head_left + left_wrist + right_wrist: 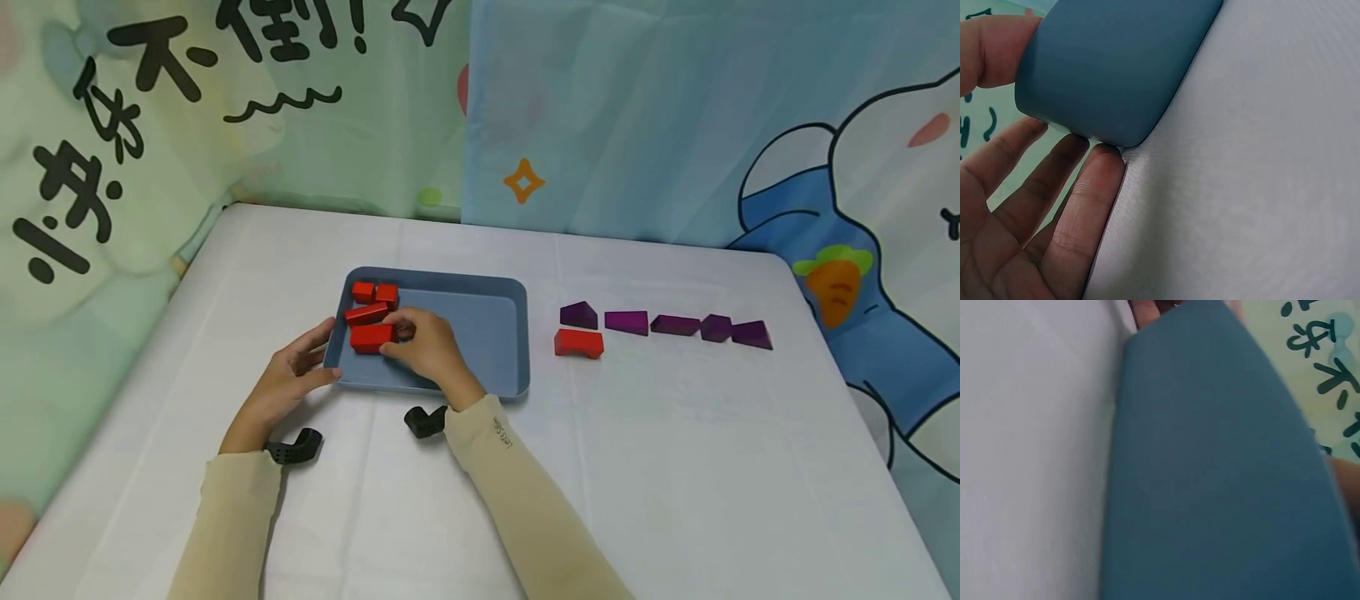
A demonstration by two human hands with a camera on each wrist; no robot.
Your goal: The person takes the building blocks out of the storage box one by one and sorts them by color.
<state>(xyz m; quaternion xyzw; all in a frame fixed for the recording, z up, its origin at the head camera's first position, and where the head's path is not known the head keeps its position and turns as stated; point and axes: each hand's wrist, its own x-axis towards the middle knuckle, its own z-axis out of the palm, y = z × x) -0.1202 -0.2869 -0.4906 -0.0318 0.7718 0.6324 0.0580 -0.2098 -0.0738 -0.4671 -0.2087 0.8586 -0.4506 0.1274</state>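
Observation:
A blue-grey tray (487,333) lies on the white table. My left hand (288,375) holds its near left corner; in the left wrist view the thumb (1004,50) is at the rim and the fingertips (1107,159) touch low on the outer wall. Over the tray's left part, my right hand (427,346) pinches a red block (370,338) between thumb and fingers. Behind this block are a longer red block (366,314) and two small red blocks, one left (363,292) and one right (387,295). In the right wrist view the tray's wall (1210,456) hides the pinching fingers.
Right of the tray lies a red block with a notched underside (578,342). A row of several purple blocks (626,322) runs behind it and on to the right. A printed curtain (600,125) hangs along the table's far edge.

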